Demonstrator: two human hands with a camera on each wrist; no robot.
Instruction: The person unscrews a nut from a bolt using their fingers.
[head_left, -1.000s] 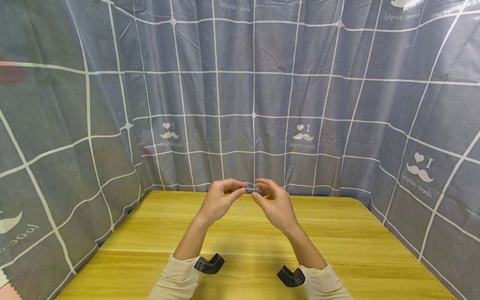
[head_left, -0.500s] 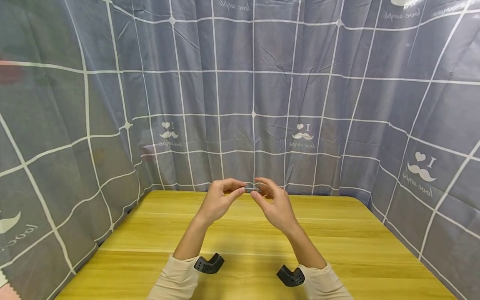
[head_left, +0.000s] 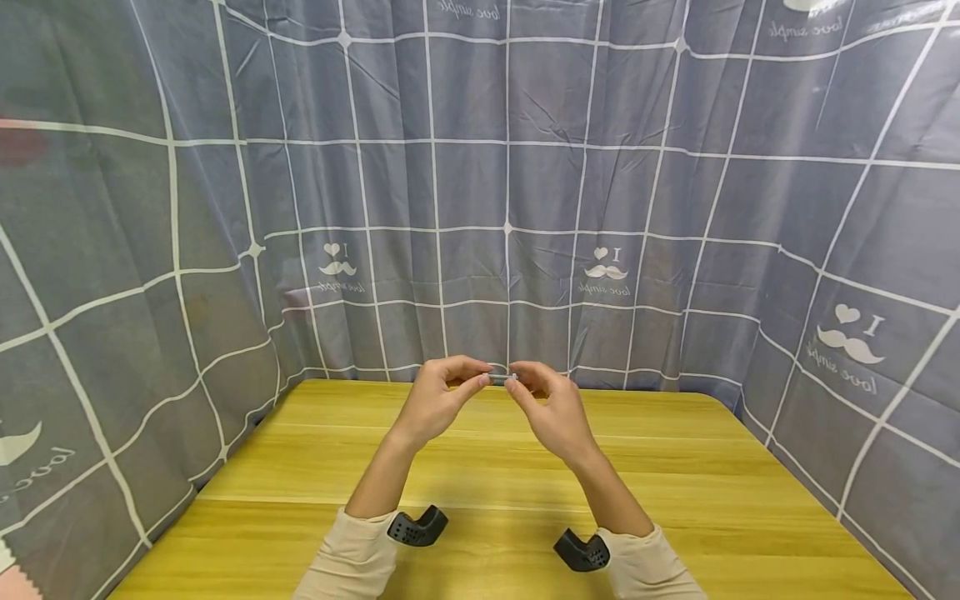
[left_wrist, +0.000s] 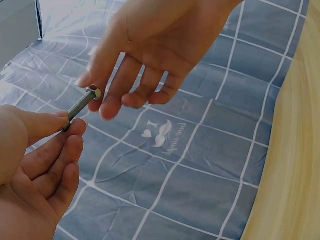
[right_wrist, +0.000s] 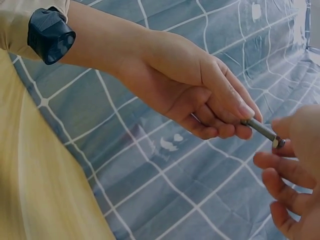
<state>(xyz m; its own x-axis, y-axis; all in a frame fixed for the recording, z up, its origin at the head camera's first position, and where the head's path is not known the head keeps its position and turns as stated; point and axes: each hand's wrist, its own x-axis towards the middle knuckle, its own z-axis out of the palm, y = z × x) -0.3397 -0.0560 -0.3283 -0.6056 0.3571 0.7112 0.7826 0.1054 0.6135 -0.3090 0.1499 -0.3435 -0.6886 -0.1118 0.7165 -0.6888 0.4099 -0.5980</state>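
Note:
A metal bolt (left_wrist: 80,107) with a hex nut (left_wrist: 97,93) on its right end is held in the air between both hands, over the table's far edge. My left hand (head_left: 435,402) pinches the bolt's left end between thumb and forefinger, which partly hide that end. In the left wrist view, the thumb and forefinger of my right hand (left_wrist: 150,45) lie on either side of the nut; its other fingers are loosely bent. The right wrist view has the bolt (right_wrist: 262,130) pointing at the right fingertips, with the nut between thumb and forefinger.
A yellow wood-grain table (head_left: 480,533) lies below the forearms. Grey curtains (head_left: 465,183) with white grid lines hang behind it and at both sides. Black wrist cameras sit at both cuffs, the left camera (head_left: 417,527) and the right camera (head_left: 582,551).
The right thumb and forefinger have shifted slightly around the nut end. The left hand keeps its pinch and has barely moved.

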